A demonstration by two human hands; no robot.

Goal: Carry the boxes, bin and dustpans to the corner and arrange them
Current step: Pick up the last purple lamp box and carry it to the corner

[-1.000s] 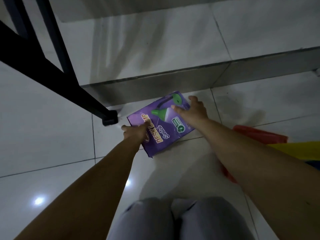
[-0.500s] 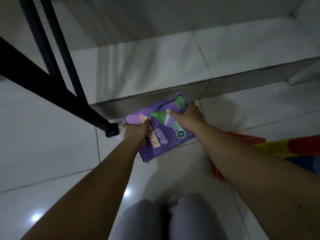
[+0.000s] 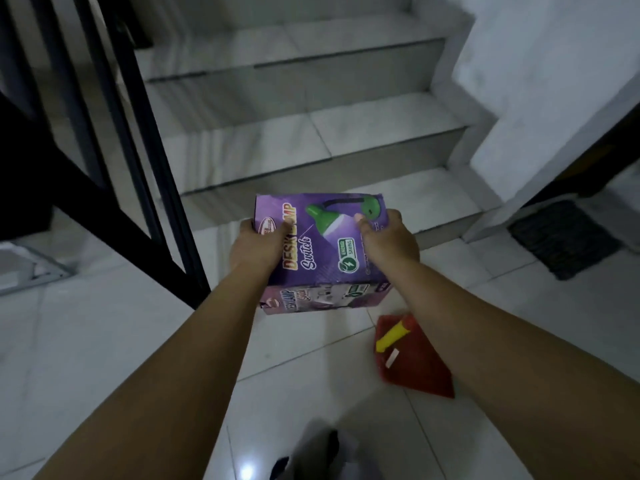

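Purple desk-lamp box [image 3: 322, 244], held clear of the tiled floor [image 3: 104, 341] between two hands. One second earlier the box lay flat on the floor at the foot of the lowest stair [image 3: 346, 202], beside the black railing post [image 3: 166, 244], with both hands being set on its edges; it is now raised and turned, so that its printed face and near end panel are both seen. The left hand [image 3: 258, 247] is curled round the left edge, thumb on the printed face; the right hand [image 3: 388, 239] grips the right edge, thumb laid on top and fingers wrapped behind. The undersides of the fingers are hidden. A red dustpan [image 3: 415, 362] with a yellow handle lies on the floor at near right, untouched. The pick-up of one box is judged complete; carriage to the corner is judged to follow. The bin and the corner are not in view.
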